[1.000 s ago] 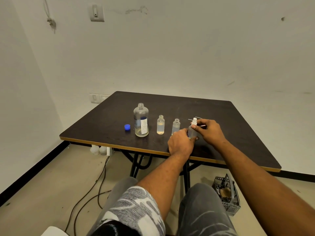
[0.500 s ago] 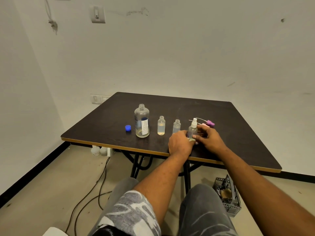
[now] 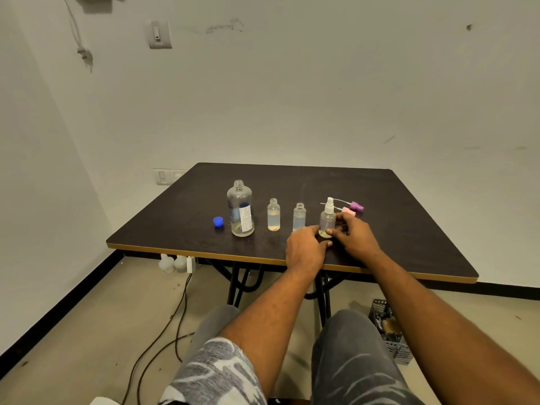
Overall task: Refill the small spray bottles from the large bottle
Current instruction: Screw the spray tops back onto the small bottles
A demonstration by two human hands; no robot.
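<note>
— What stands on our dark, matte table (image 3: 175,229), left to right?
— A round blue cap (image 3: 218,222), the clear, labelled large bottle (image 3: 240,213), open, then a first small bottle (image 3: 273,215) and second small bottle (image 3: 299,216), both uncapped.
— And our hands?
— Our left hand (image 3: 304,249) reaches the upright, white-topped spray bottle (image 3: 326,220); its grip we cannot tell. Our right hand (image 3: 355,236) wraps its grip round that bottle. White walls (image 3: 292,97), cables (image 3: 184,296) on the floor (image 3: 87,331).

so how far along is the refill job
Done: large bottle uncapped, blue cap beside it; first small bottle and second small bottle stand open with some liquid. In hand: left hand and right hand hold the third small bottle, white sprayer on. To do: pink sprayer and purple sprayer lie on the table, not yet refitted.
</note>
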